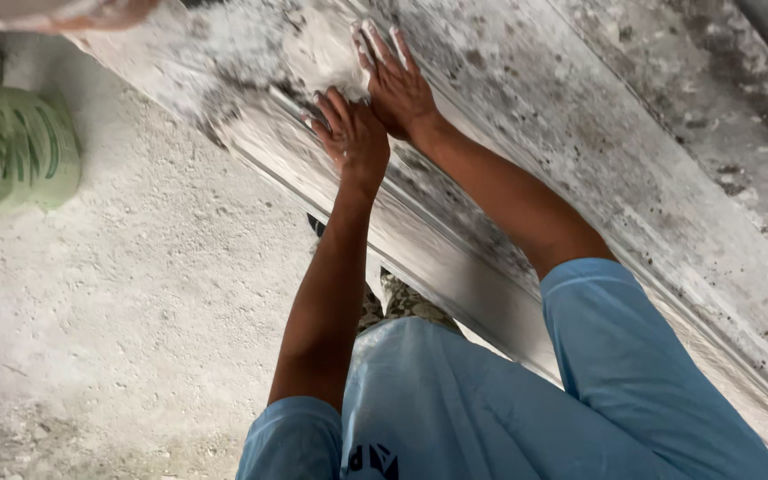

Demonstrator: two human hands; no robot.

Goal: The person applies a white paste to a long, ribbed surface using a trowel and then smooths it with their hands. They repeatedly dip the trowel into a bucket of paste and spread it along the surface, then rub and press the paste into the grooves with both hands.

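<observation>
Where pressed flat, wet white plaster (317,53)

Both arms are reaching far forward, bare below short light-blue sleeves, and are drawing together at the hands. The left hand (353,135) is lying palm down with its fingers curled and close together. The right hand (395,82) is sitting just beyond it, farther out, palm down with fingers spread and straight, whitened at the tips. The two hands are touching at the knuckles.
</observation>
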